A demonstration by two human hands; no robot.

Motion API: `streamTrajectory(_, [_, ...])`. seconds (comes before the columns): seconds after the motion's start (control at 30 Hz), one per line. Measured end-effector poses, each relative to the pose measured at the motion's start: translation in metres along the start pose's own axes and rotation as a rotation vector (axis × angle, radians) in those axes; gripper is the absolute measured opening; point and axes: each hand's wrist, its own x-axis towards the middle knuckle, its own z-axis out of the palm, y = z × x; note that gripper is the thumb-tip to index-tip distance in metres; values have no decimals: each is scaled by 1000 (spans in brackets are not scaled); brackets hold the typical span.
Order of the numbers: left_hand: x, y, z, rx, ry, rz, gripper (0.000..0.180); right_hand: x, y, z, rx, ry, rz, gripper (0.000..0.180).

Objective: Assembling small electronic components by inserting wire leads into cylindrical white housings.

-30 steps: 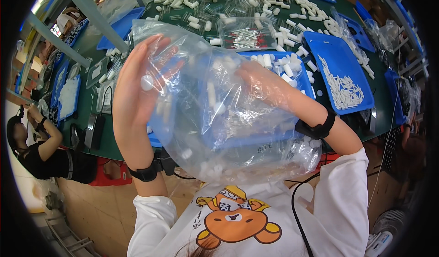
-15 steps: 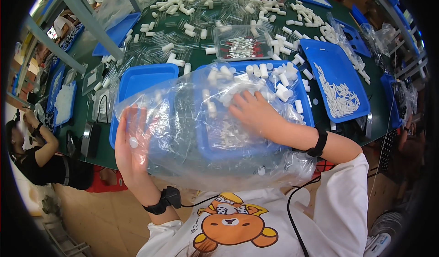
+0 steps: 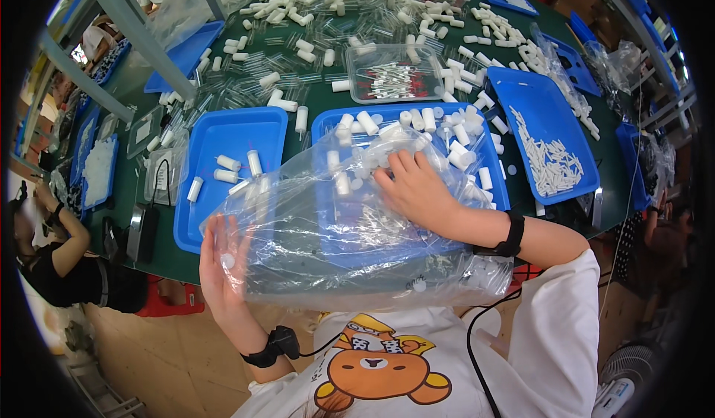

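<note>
A large clear plastic bag (image 3: 298,247) lies slantwise before me, over the lower parts of two blue trays. At its left end my left hand (image 3: 226,258) holds the film, fingers long and partly seen through it. My right hand (image 3: 417,195) grips the bag's upper side with bent fingers, above the middle tray (image 3: 322,131). White cylindrical pieces and small white sticks show in that tray, some through the film. In the left blue tray (image 3: 216,120) lie several white cylinders (image 3: 227,163) with thin pins, next to the bag's end. A round white disc (image 3: 227,260) shows at my left palm.
A clear box (image 3: 395,72) of white and red sticks stands behind the middle tray. To the right is a blue tray (image 3: 525,90) with small white tubes. Clear tubes and white cylinders cover the green table (image 3: 328,94) farther back. A metal frame (image 3: 153,34) rises at left.
White cylinders now lie in the left tray, where none showed before. The bag's left end has drawn down and to the right with my left hand. My right hand stays nearly in place.
</note>
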Motion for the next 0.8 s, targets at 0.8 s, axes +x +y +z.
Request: streamTrajectory(0.8, [5, -9, -4, 35, 68, 15, 24, -6, 4, 10, 84, -67, -5, 25])
